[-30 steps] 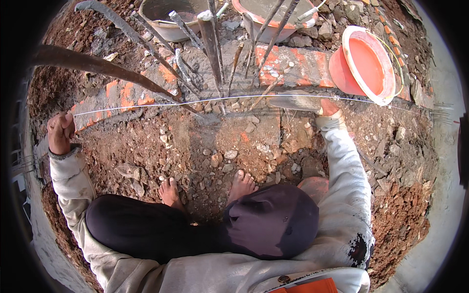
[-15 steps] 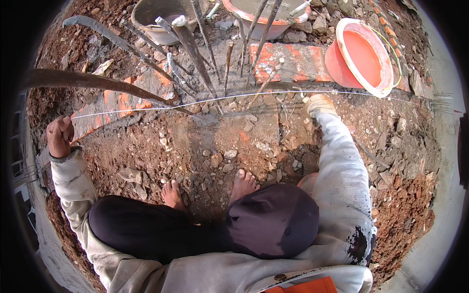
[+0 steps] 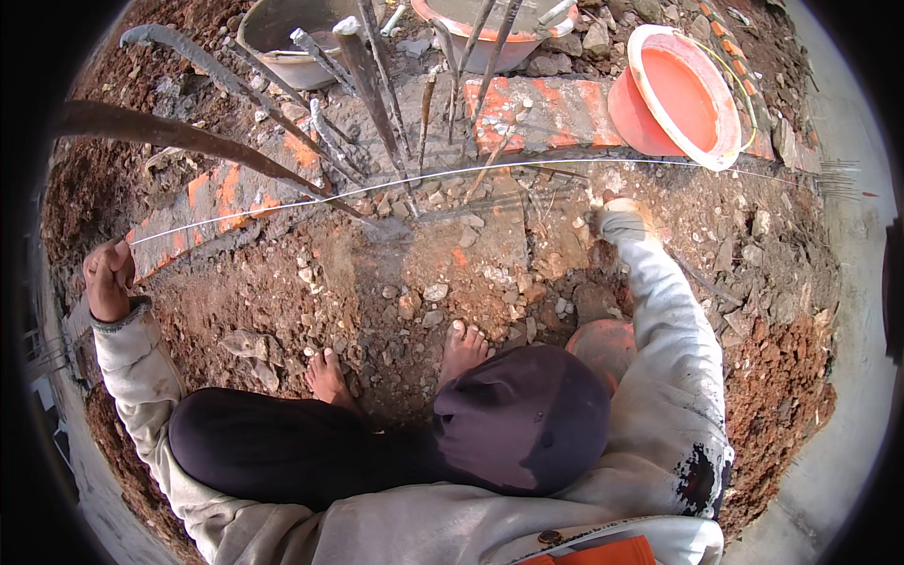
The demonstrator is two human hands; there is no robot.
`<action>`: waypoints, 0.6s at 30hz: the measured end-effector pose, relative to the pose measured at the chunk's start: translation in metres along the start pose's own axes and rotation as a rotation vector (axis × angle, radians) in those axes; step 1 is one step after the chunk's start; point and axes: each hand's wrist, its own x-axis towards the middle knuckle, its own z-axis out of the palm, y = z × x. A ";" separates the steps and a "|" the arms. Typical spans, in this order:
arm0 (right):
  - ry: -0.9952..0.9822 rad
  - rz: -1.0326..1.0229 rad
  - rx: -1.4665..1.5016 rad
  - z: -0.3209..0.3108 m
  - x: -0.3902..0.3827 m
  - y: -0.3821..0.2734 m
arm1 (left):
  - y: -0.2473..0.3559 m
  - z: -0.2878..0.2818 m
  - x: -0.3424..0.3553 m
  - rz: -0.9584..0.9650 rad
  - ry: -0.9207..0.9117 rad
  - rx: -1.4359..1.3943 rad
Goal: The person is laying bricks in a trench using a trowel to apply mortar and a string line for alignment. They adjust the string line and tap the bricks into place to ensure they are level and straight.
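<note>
My left hand is closed on the white string, which runs across the rebar bars and along the mortar-smeared brick course toward the right. My right hand is below the string, near the rubble, largely hidden by glare and the pale cuff; I cannot make out what it holds. Just beyond it, a red bucket with pink contents and a pale rim tilts on the bricks.
Two mortar tubs stand behind the bars. Rocks and soil surround my bare feet. A red object lies beside my right knee. Curved concrete edges border both sides.
My right hand has moved slightly left, then lower, away from the string; the trowel blade seen earlier no longer shows clearly. My left hand has moved a little lower.
</note>
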 end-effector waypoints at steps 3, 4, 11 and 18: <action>-0.001 0.013 0.016 0.019 -0.006 -0.005 | 0.011 -0.010 -0.002 -0.010 -0.015 0.037; -0.005 -0.005 0.022 0.016 -0.010 -0.001 | 0.018 -0.003 -0.006 -0.013 0.018 0.070; -0.007 0.108 -0.065 -0.037 -0.025 -0.016 | 0.000 0.006 -0.004 -0.039 0.027 0.091; -0.014 0.051 0.024 -0.037 -0.036 0.018 | 0.020 0.003 -0.014 -0.070 0.019 0.169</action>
